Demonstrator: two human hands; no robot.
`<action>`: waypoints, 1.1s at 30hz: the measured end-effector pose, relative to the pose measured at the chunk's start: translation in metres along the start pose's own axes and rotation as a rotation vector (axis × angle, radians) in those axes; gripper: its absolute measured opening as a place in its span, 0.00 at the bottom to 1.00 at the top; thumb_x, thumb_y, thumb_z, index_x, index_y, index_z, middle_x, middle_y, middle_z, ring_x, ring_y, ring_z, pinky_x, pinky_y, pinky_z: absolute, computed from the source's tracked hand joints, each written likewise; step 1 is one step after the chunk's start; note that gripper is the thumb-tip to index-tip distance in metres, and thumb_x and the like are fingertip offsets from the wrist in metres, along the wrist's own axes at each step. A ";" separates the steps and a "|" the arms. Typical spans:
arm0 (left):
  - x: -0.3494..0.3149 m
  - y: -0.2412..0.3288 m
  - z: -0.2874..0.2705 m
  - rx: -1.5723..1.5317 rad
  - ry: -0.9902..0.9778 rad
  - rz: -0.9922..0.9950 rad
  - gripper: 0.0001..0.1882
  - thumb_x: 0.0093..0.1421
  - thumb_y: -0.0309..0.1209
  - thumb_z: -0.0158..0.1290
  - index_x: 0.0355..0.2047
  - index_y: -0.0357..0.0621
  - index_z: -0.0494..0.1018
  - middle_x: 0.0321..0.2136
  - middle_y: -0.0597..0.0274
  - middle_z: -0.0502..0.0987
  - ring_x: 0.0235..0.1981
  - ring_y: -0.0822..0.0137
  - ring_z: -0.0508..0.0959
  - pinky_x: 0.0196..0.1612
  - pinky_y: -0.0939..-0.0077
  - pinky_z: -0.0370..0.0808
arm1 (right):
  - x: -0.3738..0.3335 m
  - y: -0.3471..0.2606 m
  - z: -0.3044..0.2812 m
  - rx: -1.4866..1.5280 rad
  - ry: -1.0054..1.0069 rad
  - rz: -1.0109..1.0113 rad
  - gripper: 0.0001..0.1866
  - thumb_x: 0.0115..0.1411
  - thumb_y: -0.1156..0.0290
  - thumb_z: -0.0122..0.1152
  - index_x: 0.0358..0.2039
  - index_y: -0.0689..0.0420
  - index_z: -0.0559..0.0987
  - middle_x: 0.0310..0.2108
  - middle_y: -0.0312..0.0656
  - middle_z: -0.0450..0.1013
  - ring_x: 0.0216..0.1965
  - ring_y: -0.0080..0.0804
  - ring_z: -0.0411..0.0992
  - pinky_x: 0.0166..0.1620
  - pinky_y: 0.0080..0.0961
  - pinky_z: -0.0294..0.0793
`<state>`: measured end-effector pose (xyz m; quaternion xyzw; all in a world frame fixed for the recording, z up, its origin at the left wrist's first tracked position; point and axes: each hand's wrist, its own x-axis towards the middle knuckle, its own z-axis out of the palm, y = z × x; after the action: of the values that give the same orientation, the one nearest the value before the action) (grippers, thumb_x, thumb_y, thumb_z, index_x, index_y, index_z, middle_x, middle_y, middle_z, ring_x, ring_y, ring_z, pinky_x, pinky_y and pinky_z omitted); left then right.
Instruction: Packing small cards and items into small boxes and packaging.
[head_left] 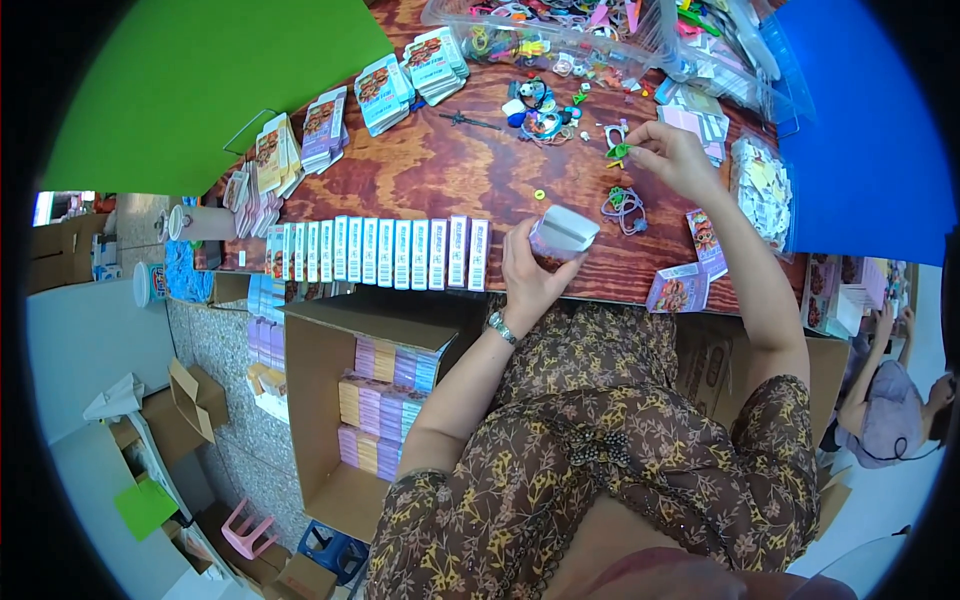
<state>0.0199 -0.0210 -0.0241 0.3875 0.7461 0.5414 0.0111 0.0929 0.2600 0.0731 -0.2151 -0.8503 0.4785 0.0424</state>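
My left hand (530, 272) is closed round a small carton (568, 228), whose open top tilts up near the table's front edge. Farther off to the right, my right hand (672, 160) pinches a small green trinket (618, 152) between thumb and fingertips; its exact kind is too small to tell. Just below that lies a coiled grey cord (626, 212) with a green piece on it. A little yellow ring (540, 194) rests beyond the carton. Closed purple cartons (680, 288) lie by my right forearm. A pile of small toys and bands (543, 118) sits farther back.
A row of upright cartons (400, 255) lines the front edge at left. Card stacks (385, 92) curve behind it. Clear bins of trinkets (560, 45) and a tray of paper pieces (764, 190) stand back and right. Below is a large cardboard box (320, 400); another person (885, 410) sits right.
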 end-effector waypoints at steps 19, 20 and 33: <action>0.018 0.037 -0.002 0.081 -0.042 -0.065 0.41 0.45 0.41 0.73 0.55 0.37 0.66 0.43 0.46 0.73 0.46 0.44 0.73 0.48 0.53 0.72 | -0.044 -0.062 0.064 -0.304 0.159 -0.497 0.09 0.61 0.71 0.64 0.40 0.60 0.80 0.30 0.40 0.76 0.31 0.31 0.76 0.34 0.29 0.75; 0.017 0.038 -0.001 0.095 -0.046 -0.060 0.41 0.45 0.41 0.73 0.55 0.38 0.65 0.43 0.46 0.73 0.46 0.44 0.73 0.48 0.53 0.72 | -0.043 -0.055 0.067 -0.457 0.267 -0.655 0.10 0.58 0.72 0.65 0.41 0.59 0.80 0.31 0.40 0.75 0.31 0.34 0.76 0.34 0.30 0.75; 0.016 0.044 -0.005 0.026 -0.124 -0.082 0.40 0.43 0.37 0.73 0.54 0.40 0.65 0.44 0.48 0.72 0.46 0.45 0.73 0.47 0.53 0.72 | -0.050 -0.052 0.063 -0.608 0.189 -1.071 0.19 0.47 0.72 0.65 0.43 0.59 0.80 0.42 0.42 0.77 0.35 0.35 0.78 0.36 0.28 0.81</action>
<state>0.0313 -0.0106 0.0209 0.3895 0.7661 0.5058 0.0745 0.1037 0.1664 0.0888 0.1973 -0.9309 0.1059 0.2886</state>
